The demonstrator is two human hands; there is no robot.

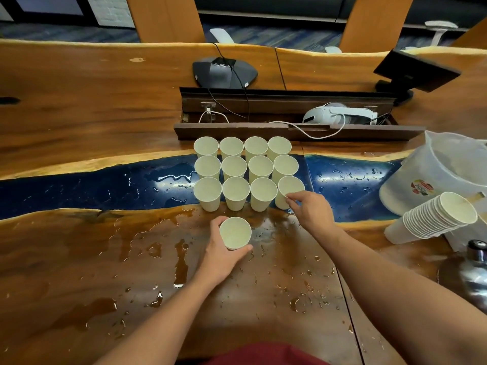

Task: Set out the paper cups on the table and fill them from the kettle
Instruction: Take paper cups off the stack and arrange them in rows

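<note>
Several white paper cups [246, 172] stand upright in a tight grid of three rows on the wooden table [79, 106]. My left hand [224, 250] grips one more paper cup [235, 233] just in front of the grid. My right hand [309, 209] pinches the rim of the front-right cup [288, 189] of the grid. A stack of nested paper cups [432, 219] lies on its side at the right. A shiny metal kettle [474, 272] shows partly at the right edge.
Water is spilled in puddles and drops over the wood and the blue resin strip [105, 185]. A translucent plastic pitcher [432, 175] lies at the right. Behind the cups are an open cable tray [290, 127] with a white headset [340, 114], a conference phone [224, 72] and a small screen [416, 69].
</note>
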